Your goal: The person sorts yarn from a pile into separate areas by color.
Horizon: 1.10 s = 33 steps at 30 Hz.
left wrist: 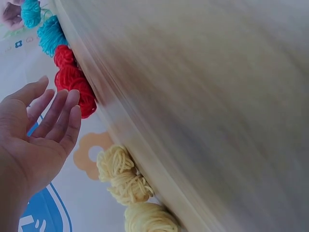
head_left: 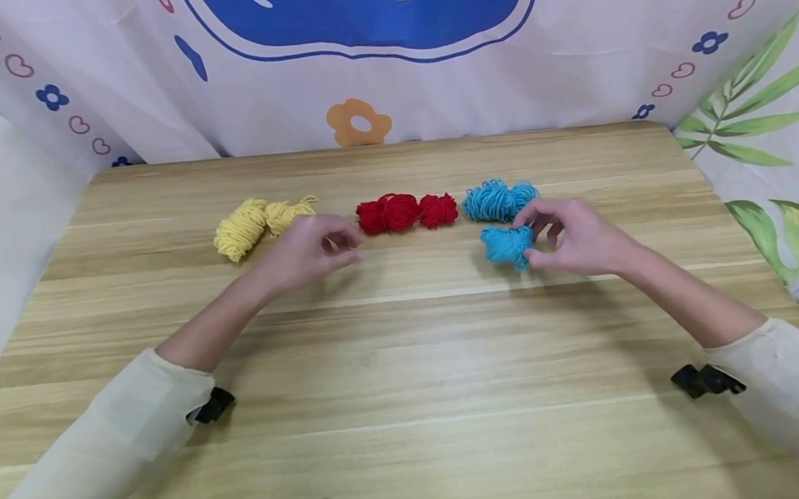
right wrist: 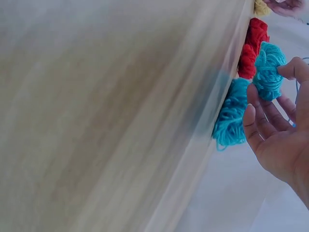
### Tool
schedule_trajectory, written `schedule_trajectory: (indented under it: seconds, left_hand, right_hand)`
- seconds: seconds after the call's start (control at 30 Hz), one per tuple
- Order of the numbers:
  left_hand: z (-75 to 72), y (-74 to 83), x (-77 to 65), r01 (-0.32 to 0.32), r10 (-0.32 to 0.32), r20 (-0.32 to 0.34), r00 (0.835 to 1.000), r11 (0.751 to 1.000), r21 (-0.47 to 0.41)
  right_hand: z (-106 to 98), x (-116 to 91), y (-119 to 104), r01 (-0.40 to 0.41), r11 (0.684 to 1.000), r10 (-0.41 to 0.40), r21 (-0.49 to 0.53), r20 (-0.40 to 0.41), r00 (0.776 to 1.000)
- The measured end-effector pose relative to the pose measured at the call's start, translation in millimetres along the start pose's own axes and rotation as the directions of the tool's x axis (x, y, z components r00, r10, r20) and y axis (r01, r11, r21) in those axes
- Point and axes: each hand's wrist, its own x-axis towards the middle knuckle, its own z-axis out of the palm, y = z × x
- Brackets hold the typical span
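My right hand (head_left: 573, 238) pinches a small blue yarn bundle (head_left: 509, 245) between thumb and fingers, held in front of a larger blue yarn bundle (head_left: 500, 200) on the table. In the right wrist view the pinched bundle (right wrist: 269, 71) hangs at the fingertips, the thumb on one side. My left hand (head_left: 312, 249) is empty, its fingers loosely bent, between the yellow yarn (head_left: 241, 230) and the red yarn (head_left: 398, 211). The left wrist view shows this hand (left wrist: 43, 130) with fingers spread, overlapping the red yarn (left wrist: 82, 94).
The yarn lies in a row near the back of the wooden table (head_left: 405, 368): yellow on the left, red in the middle, blue on the right. Behind it hangs a printed white cloth (head_left: 259, 107). Another leaf-patterned cloth (head_left: 757, 167) borders the right side.
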Motion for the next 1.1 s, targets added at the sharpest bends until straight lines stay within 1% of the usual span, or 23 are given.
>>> schedule_trajectory:
  seconds: [0.1, 0.33, 0.7, 0.93, 1.1]
  left_hand:
    - [-0.7, -0.5, -1.5, -0.002, 0.002, 0.000, 1.000, 1.000, 0.004]
    - [-3.1, -2.2, -5.3, 0.003, -0.003, 0.003, 1.000, 1.000, 0.006]
    - [-6.8, -4.6, -11.4, 0.000, 0.000, -0.011, 1.000, 1.000, 0.014]
    - [-9.8, -3.5, -16.0, -0.006, 0.007, -0.028, 1.000, 1.000, 0.028]
    - [-11.5, -4.1, -19.5, -0.011, 0.013, -0.038, 0.999, 0.999, 0.040]
  right_hand:
    - [-5.1, -1.5, -0.3, 0.000, 1.000, 0.000, -0.001, -0.026, 1.000]
    - [-13.2, -4.8, 1.2, -0.091, 0.996, 0.089, -0.022, -0.068, 0.994]
    - [-18.5, -8.4, 6.9, -0.117, 0.992, 0.113, -0.037, -0.094, 0.989]
    - [-23.1, -10.4, 10.8, -0.137, 0.990, 0.132, -0.036, -0.111, 0.985]
    - [-27.3, -11.6, 13.6, -0.169, 0.985, 0.163, -0.039, -0.118, 0.979]
